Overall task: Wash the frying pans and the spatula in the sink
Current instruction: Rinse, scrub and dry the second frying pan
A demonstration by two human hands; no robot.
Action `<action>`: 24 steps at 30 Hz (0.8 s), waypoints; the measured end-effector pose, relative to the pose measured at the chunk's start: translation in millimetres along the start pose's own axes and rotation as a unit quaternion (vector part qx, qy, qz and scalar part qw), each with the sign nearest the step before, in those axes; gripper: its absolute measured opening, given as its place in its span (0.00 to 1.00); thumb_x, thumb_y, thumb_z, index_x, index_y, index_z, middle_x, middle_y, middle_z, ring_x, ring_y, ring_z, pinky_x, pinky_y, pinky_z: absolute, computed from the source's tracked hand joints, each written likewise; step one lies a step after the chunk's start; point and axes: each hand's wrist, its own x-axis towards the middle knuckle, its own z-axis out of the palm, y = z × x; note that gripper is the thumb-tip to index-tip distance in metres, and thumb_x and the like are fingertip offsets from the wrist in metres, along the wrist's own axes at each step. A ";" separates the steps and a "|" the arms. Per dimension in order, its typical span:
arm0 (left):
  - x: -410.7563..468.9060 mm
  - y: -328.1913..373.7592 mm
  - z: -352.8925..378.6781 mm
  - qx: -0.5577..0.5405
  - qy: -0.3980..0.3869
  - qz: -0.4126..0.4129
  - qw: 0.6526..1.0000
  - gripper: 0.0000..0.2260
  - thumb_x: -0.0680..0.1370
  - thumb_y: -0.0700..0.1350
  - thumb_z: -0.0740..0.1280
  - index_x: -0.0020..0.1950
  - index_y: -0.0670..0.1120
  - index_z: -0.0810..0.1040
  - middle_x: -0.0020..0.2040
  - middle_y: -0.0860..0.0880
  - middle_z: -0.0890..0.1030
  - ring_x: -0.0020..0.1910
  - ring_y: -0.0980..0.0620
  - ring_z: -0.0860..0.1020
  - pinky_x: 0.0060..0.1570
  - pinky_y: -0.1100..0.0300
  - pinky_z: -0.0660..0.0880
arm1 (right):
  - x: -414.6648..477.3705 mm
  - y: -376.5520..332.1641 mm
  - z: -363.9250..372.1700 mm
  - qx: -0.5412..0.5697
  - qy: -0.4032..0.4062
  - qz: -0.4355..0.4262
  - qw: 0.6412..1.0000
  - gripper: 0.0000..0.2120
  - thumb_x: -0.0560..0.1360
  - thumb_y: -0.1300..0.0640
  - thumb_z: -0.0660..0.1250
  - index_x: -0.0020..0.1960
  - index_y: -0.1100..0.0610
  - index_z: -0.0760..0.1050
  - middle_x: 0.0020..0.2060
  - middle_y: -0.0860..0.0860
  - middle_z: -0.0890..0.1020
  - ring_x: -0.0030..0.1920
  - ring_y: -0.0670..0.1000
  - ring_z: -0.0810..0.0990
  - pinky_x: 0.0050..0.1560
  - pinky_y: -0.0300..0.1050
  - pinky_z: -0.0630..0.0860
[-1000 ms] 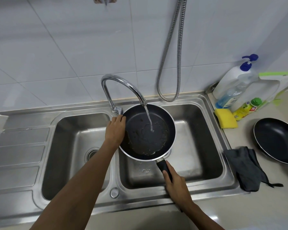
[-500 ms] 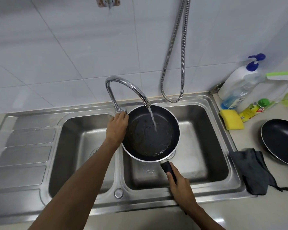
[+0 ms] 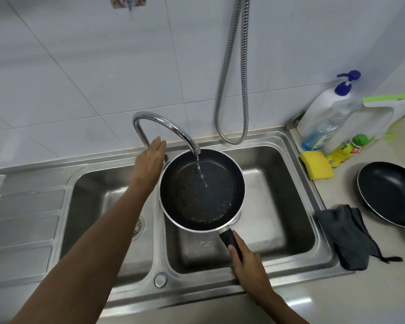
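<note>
My right hand (image 3: 248, 270) grips the black handle of a dark frying pan (image 3: 202, 190), holding it over the right basin of the steel sink (image 3: 290, 260). A thin broken trickle falls from the chrome tap (image 3: 166, 126) into the pan, which holds shallow water with specks. My left hand (image 3: 150, 162) lies with straight fingers at the tap's base, covering the lever. A second black frying pan (image 3: 391, 192) sits on the counter at right. No spatula is in view.
A yellow sponge (image 3: 316, 168), a white pump bottle (image 3: 325, 113) and a yellow-green bottle (image 3: 346, 150) stand by the sink's right rim. A dark cloth (image 3: 347, 235) lies on the counter. A metal hose (image 3: 232, 90) hangs on the tiled wall. The drainboard (image 3: 24, 218) is left.
The water has thinned from a steady stream to a broken trickle. My left hand has gone from curled at the tap's base to fingers straight there. The pan stays held under the spout.
</note>
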 end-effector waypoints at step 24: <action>-201.5 197.0 28.1 -0.594 -0.285 -0.354 0.663 0.27 0.77 0.66 0.64 0.44 0.42 0.85 0.39 0.48 0.85 0.37 0.55 0.82 0.36 0.67 0.76 | -43.6 -15.8 -5.3 0.089 0.035 0.019 0.995 0.16 0.84 0.48 0.51 0.70 0.34 0.63 0.57 0.49 0.84 0.54 0.50 0.83 0.57 0.53 0.80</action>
